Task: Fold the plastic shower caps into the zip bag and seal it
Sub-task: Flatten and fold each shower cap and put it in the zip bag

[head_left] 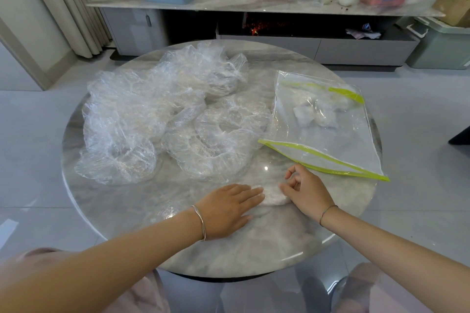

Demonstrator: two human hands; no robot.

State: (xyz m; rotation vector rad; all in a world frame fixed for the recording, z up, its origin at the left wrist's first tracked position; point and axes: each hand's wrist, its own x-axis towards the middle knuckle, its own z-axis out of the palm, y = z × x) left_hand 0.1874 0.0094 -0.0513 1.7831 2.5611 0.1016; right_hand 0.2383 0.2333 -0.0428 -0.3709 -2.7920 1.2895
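— Where are the caps?
— Loose clear caps [157,114] lie crumpled across the table's left and middle. One folded cap [273,195] lies flat at the near edge.
— And the bag?
— The bag [328,129] lies flat on the right, green zip open, folded caps [315,112] inside.

A round, glossy marbled tabletop [178,249] carries loose clear shower caps [142,114] crumpled across its left and middle, an unsealed green-edged zip bag [330,140] at right, and a small flattened cap [273,197] near the front edge.
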